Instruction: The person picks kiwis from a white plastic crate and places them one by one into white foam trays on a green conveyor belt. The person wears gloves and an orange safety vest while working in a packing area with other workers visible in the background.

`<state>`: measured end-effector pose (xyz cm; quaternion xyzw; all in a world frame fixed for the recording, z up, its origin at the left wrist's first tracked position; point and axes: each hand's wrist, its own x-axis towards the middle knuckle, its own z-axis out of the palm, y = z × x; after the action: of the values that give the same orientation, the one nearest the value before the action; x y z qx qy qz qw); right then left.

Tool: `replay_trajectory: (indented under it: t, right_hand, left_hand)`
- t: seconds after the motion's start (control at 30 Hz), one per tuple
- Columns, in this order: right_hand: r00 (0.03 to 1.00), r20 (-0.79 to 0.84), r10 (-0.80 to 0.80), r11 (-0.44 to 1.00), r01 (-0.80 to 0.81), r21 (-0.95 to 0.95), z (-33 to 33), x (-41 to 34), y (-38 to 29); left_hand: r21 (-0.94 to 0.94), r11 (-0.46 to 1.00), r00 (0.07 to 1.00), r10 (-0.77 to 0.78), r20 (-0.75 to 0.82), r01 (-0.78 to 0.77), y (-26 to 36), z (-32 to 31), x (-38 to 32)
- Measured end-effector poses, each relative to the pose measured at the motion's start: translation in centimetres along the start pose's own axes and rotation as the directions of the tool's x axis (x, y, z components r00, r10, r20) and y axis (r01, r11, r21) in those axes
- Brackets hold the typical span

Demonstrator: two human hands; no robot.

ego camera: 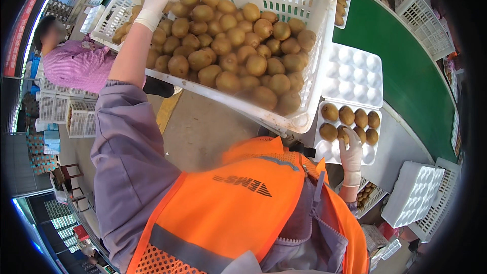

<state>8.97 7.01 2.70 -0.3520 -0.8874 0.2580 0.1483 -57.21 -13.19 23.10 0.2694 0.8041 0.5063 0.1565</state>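
A white plastic crate full of brown kiwifruit stands tilted before me. My left hand, in a pale glove, reaches over its far left end; a kiwifruit shows under the fingers, but whether they grip it is hidden. On the right lies an open white moulded tray with kiwifruit in its two upper rows and bare cups in the lower row. My gloved right hand has its thumb and fingers around one kiwifruit in the second row. The tray's cupped upper half is bare.
Beyond the trays runs a green conveyor belt. A stack of white trays stands at lower right, near a crate of kiwifruit. A person in a pink checked top is at left, with stacked crates behind.
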Motion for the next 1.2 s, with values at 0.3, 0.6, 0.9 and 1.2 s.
replay_trajectory:
  t: [0.3,0.6,0.9,1.2]
  right_hand:
    - [0.999,0.037,0.009,0.997,-0.011,0.071,0.0,-1.2,-1.1]
    - [0.98,0.013,0.197,0.98,-0.197,0.036,-0.3,-6.9,1.3]
    - [0.982,-0.042,0.186,0.976,-0.18,0.126,-1.4,-7.6,1.4]
    - [0.985,0.006,0.175,0.982,-0.175,0.064,-1.6,-8.1,3.5]
  left_hand:
    - [0.94,-0.086,0.829,-0.503,0.245,-0.331,3.0,6.8,-0.1]
    - [0.886,0.242,0.679,-0.572,0.46,-0.396,6.1,6.7,1.3]
    - [0.766,0.643,0.742,-0.515,0.43,0.002,-1.5,11.6,2.1]
    - [0.395,0.902,0.83,-0.351,0.433,0.175,-6.4,9.9,-0.1]
